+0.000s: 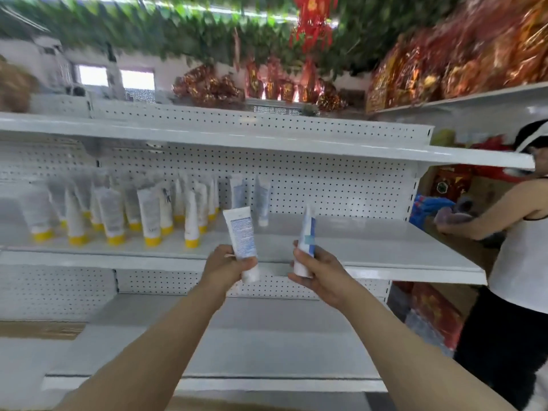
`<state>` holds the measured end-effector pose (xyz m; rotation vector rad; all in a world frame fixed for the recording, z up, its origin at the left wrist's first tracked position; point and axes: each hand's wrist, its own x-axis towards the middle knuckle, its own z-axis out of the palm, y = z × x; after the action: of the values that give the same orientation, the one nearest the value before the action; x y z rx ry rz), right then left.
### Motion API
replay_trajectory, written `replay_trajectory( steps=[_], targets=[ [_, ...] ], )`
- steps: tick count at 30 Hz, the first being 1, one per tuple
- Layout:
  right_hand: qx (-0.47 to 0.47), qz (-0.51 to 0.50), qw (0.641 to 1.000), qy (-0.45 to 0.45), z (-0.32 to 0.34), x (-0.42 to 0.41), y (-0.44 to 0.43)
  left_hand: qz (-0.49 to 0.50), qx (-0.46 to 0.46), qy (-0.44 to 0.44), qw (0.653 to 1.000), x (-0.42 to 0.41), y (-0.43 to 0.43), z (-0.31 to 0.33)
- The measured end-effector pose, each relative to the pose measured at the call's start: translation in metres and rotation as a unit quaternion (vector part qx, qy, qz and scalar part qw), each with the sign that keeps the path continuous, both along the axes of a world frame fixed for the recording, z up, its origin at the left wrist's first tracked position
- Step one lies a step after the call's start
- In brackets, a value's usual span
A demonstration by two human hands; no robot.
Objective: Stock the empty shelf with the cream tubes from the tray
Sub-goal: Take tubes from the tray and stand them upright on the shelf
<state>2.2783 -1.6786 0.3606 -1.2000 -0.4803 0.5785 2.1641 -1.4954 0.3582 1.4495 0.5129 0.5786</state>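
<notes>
My left hand [226, 266] grips a white cream tube with blue print [240, 232], cap end down, just in front of the middle shelf [370, 247]. My right hand [317, 268] holds a second white and blue cream tube [307, 232], seen edge-on, also cap down. Two matching blue-print tubes [262, 200] stand against the pegboard back of that shelf, beyond my hands. Several white tubes with yellow caps [151, 215] stand in rows on the shelf's left part. The tray is out of view. The picture is blurred by motion.
A person in a white top [516, 250] stands at the right end of the shelf, one arm reaching left. A white shelf [267, 140] runs above and another [237, 345] below. Red and gold packets [444, 72] fill the top right.
</notes>
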Motion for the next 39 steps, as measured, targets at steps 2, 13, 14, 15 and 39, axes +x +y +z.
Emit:
replay_trajectory(
  steps=[2,13,14,15,39],
  targets=[
    [-0.006,0.004,0.999,-0.031,0.017,0.018,0.019,0.041,0.042,-0.014,0.998,0.016,0.022,0.017],
    [-0.076,-0.038,0.986,-0.141,0.020,0.118,0.115,0.184,0.200,0.024,0.962,0.113,0.087,0.023],
    [-0.081,-0.047,0.984,-0.149,0.018,0.125,0.123,0.189,0.202,0.028,0.961,0.120,0.092,0.021],
    [-0.091,-0.057,0.982,-0.156,0.015,0.131,0.131,0.188,0.201,0.030,0.961,0.126,0.096,0.019],
    [-0.312,-0.197,0.853,-0.370,-0.012,0.151,0.197,0.161,0.229,0.061,0.958,0.179,0.152,-0.017]
  ],
)
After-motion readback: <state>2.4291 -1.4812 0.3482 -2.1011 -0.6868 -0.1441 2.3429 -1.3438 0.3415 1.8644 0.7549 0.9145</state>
